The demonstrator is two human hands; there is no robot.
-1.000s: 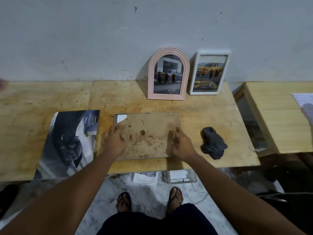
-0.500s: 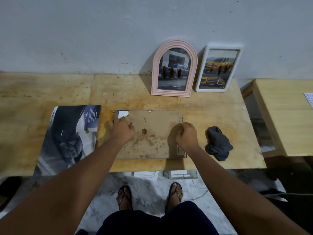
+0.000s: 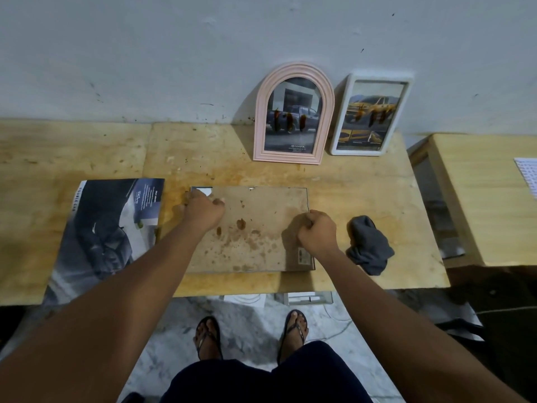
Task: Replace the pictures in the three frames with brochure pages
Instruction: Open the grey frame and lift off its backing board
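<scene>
Left hand (image 3: 203, 212): fingers curled, gripping far-left corner of frame (image 3: 255, 242). Right hand (image 3: 318, 234): fingers curled together, pinching frame's right edge.

A gray cloth (image 3: 369, 245) lay crumpled on the stained wooden table (image 3: 363, 184), near its right end. Behind the table stood a pale wall (image 3: 174, 53) with small dark marks. Another wooden table (image 3: 479, 199) sat off to the right with a white paper (image 3: 527, 175) on it. A white box (image 3: 308, 298) rested on the marble floor (image 3: 255, 324) below.
</scene>
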